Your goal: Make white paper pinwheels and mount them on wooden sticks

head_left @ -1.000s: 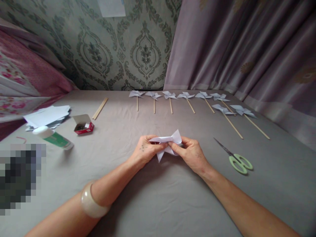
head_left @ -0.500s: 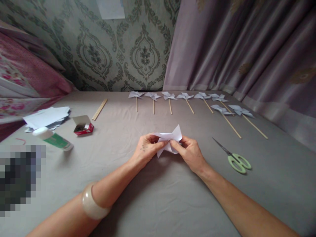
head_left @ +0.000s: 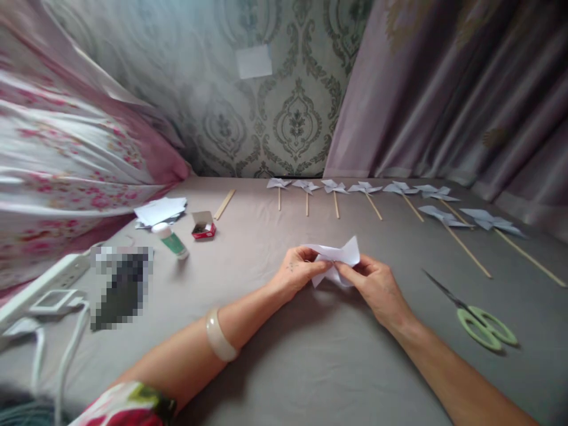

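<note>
Both hands pinch a folded white paper pinwheel head point(head_left: 337, 255) just above the grey sheet. My left hand point(head_left: 298, 273) grips its left side with closed fingers, and a pale bangle sits on that forearm. My right hand point(head_left: 375, 284) holds the right side, thumb and fingertips pressed at the paper's centre. Several finished paper pinwheels on wooden sticks point(head_left: 335, 195) lie in a row beyond the hands.
Green-handled scissors point(head_left: 479, 322) lie at the right. A glue bottle point(head_left: 171, 239), a small red box point(head_left: 203, 226), loose white papers point(head_left: 160, 210) and spare wooden sticks point(head_left: 224, 204) lie at the left. A white power strip point(head_left: 42, 290) and floral bedding point(head_left: 66, 160) sit at the far left.
The view has swung to the left, bringing the power strip and more bedding into sight. Both hands keep their grip on the paper pinwheel head with only slight finger shifts.
</note>
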A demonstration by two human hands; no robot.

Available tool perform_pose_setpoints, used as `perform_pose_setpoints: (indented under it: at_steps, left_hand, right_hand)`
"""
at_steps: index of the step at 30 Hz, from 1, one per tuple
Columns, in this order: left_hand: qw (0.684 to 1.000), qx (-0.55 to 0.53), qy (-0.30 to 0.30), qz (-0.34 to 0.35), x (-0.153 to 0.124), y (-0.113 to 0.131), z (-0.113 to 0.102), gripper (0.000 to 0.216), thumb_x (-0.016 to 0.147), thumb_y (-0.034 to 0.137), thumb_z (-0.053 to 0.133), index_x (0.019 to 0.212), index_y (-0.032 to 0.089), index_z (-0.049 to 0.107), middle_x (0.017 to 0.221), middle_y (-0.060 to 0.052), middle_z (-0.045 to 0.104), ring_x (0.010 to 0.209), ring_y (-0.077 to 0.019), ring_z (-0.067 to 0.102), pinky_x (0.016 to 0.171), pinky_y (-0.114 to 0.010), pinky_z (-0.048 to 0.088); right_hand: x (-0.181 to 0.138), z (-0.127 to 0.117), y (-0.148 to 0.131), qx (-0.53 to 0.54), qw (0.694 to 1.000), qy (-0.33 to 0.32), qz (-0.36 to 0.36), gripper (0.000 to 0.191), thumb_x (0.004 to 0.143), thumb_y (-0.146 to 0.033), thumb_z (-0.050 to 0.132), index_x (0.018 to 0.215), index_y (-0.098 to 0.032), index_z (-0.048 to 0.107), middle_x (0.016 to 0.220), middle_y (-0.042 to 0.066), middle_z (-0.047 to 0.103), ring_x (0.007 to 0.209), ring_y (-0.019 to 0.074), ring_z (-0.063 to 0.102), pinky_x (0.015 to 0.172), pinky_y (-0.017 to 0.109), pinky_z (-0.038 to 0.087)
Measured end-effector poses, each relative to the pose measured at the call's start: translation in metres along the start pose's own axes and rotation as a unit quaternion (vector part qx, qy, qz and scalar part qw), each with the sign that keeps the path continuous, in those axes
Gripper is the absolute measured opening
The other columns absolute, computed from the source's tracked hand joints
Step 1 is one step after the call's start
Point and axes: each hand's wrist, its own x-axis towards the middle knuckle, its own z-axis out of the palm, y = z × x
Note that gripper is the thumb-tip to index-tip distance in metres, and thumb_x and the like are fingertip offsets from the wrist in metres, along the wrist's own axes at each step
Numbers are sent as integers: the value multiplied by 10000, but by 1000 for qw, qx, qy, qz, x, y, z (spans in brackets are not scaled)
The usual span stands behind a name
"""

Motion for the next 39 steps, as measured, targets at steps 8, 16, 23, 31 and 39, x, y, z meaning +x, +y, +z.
perform_pose_setpoints:
  at_steps: [8,16,23,31,39]
  left_hand:
    - [999,-28,-15,36,0,-14,1,237,562,193,734,784,112,717,724,-2,663,645,-113,559,661,-232,428]
    - [995,97,1,-15,0,27,-24,313,589,205,807,868,111,701,822,-43,689,771,-137,598,818,-289,452]
    - [949,285,133,15,-15,61,-76,194,794,236,592,880,89,685,770,-60,690,685,-112,574,699,-237,447]
    - [806,577,129,25,-55,60,-106,228,822,258,534,893,150,722,820,-72,708,748,-174,611,682,-266,442]
    - [838,533,109,41,-79,83,-114,240,842,284,553,928,139,725,835,-79,723,713,-152,614,656,-237,455]
  right_hand:
    - [0,-1,14,-50,998,28,30,387,616,-456,744,899,-192,749,927,50,754,922,276,660,909,396,458]
    - [6,-2,5,274,937,5,216,308,497,-253,865,769,-200,730,816,-27,746,715,130,658,596,187,561]
    - [10,-7,2,360,879,35,312,231,578,-98,777,780,-183,705,696,-23,717,547,126,641,507,248,605]
    - [12,-9,10,356,878,25,320,263,576,-119,802,802,-187,687,772,-41,724,609,130,661,564,261,630]
    - [11,-11,11,373,862,37,341,312,560,-91,787,833,-214,700,811,-34,732,636,142,673,594,275,643]
